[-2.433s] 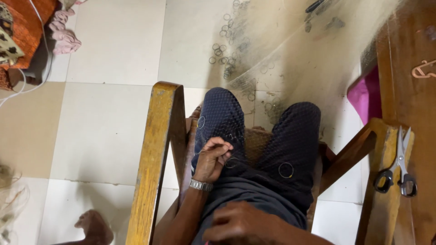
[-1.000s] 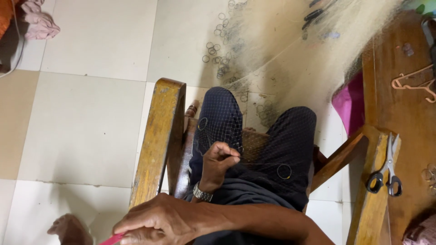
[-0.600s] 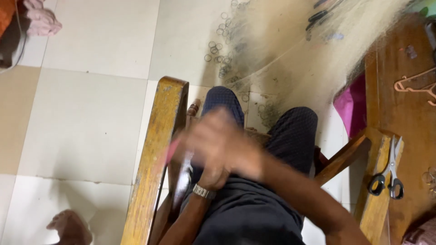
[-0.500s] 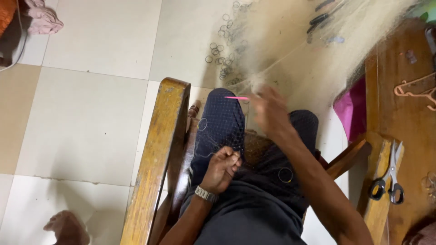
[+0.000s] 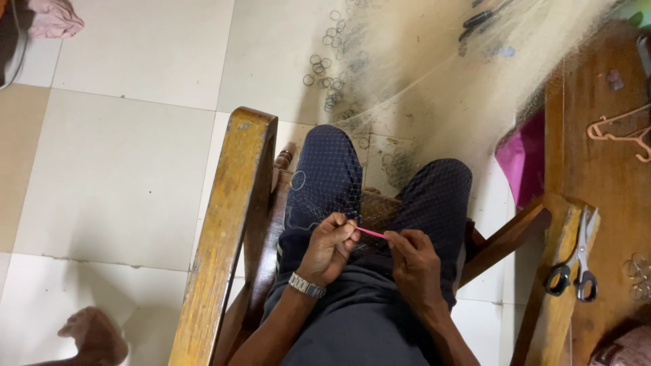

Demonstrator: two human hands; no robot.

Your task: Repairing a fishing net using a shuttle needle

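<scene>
Where the two hands meet over the lap, a thin pink netting needle (image 5: 370,232) runs between them: the left hand (image 5: 331,245) pinches its nearer end between thumb and curled fingers, and the right hand (image 5: 415,266) closes its fingertips on the other end. Both grips are narrow, shut on the needle, which looks like a slim, straight, bright pink sliver, lying nearly level and slanting slightly down toward the right hand. A metal wristwatch (image 5: 306,285) sits on the left wrist just below that grip.

Under the hands, fine pale fishing net (image 5: 325,176) drapes across the dark blue trousers (image 5: 434,196), its mesh showing clearly against the cloth. Beyond the knees the net spreads in a hazy heap over the tiled floor (image 5: 122,169), with small metal rings (image 5: 325,68) strung along its edge.

Left of the grip stands a worn wooden chair arm (image 5: 227,230); right of it, the other arm carries black-handled scissors (image 5: 576,261). Farther right, a wooden desk (image 5: 603,176) holds a pale clothes hanger (image 5: 620,132), with a magenta bag (image 5: 522,163) beside its near edge. Pink cloth (image 5: 54,17) lies far off to the upper left.
</scene>
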